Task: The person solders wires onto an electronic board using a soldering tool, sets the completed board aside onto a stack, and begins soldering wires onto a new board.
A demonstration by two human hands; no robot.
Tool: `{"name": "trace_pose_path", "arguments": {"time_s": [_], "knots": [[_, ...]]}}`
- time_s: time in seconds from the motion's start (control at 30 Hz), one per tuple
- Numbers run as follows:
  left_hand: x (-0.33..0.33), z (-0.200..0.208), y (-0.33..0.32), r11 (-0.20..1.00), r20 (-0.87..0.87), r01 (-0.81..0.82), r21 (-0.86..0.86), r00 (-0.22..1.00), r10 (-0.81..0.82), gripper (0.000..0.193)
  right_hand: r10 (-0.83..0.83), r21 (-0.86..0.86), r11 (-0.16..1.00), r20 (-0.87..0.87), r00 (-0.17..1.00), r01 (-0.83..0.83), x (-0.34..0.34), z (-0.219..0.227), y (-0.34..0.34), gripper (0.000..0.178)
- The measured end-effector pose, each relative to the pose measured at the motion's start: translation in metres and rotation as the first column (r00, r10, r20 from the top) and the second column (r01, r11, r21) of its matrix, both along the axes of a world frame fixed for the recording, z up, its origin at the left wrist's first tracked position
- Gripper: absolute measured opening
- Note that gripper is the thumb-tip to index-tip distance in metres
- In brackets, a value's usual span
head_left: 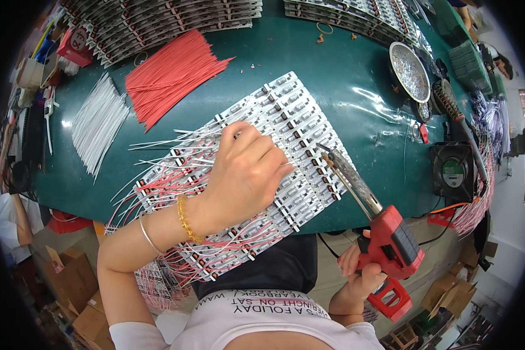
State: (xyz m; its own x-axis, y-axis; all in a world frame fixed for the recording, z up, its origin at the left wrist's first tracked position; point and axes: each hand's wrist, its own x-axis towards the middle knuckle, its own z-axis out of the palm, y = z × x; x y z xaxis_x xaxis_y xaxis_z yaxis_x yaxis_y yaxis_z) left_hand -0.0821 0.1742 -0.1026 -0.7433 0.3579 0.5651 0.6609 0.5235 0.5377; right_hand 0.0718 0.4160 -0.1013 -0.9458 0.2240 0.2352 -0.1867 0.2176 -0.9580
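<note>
My left hand [248, 169] is closed in a pinch above a panel of white circuit boards [297, 111]. Loose white wires [163, 141] run into this hand, and a thin pale end shows by its fingertips. My right hand [360, 274] grips the handle of a red and black soldering gun [391, 242]. Its metal tip points up and left, over the panel's right part, close to the boards; whether it touches cannot be made out. Red and white wires [175, 186] stick out from the panel's left and lower rows. The palm side of my left hand is hidden.
A bundle of red wires [172, 76] and a bundle of white wires [101, 122] lie left on the green table [344, 70]. Stacked panels [157, 23] stand at the back. On the right are a metal bowl [410, 73], a coil stand [446, 99] and a black fan [452, 171].
</note>
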Motion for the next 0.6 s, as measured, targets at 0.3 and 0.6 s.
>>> {"name": "trace_pose_path", "arguments": {"time_s": [0.3, 0.6], "knots": [[0.0, 0.0, 0.006, 0.996, 0.014, -0.078, -0.048, 0.997, 0.079, 0.015, 0.024, -0.088, 0.996, 0.142, 0.99, -0.012, 0.001, 0.018, -0.017, 0.081], [0.0, -0.003, 0.007, 0.995, -0.015, -0.086, -0.042, 0.996, 0.086, 0.013, 0.045, -0.111, 0.993, 0.158, 0.986, -0.028, 0.001, 0.012, -0.014, 0.075]]}}
